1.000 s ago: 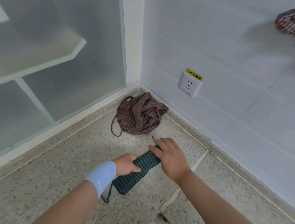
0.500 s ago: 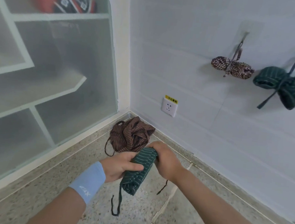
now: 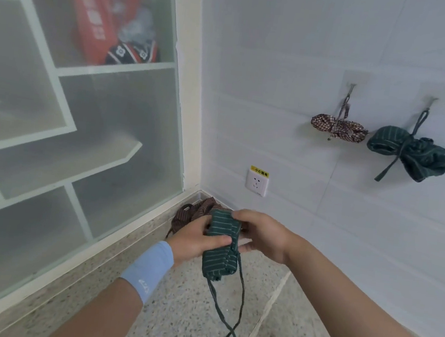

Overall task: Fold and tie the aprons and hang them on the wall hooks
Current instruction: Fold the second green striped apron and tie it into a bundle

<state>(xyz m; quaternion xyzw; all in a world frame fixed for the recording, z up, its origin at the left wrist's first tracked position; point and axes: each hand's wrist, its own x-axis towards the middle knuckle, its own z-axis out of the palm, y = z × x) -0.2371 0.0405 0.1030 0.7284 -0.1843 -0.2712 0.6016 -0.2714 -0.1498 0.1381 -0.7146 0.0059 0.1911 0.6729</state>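
Observation:
A rolled dark green striped apron [image 3: 219, 244] is held upright in front of me, off the floor. My left hand [image 3: 194, 238] grips its middle, thumb across the roll. My right hand [image 3: 262, 235] holds its upper right side, fingers curled round it. Two thin green ties [image 3: 238, 308] dangle from the roll toward the floor. A crumpled brown striped apron [image 3: 194, 212] lies in the floor corner, partly hidden behind my hands. On the wall, a brown checked bundle [image 3: 338, 129] hangs from the left hook [image 3: 351, 87] and a green striped bundle [image 3: 411, 154] from the right hook [image 3: 431, 100].
A frosted glass partition [image 3: 67, 136] with white shelving behind it stands on the left; red and dark items sit on an upper shelf. A white wall socket [image 3: 257, 182] with a yellow label is low on the tiled wall. The floor is speckled terrazzo [image 3: 185, 316].
The green roll has been lifted from the floor to mid-air and turned upright in both hands. The view has tilted up, bringing both wall hooks and their bundles into sight.

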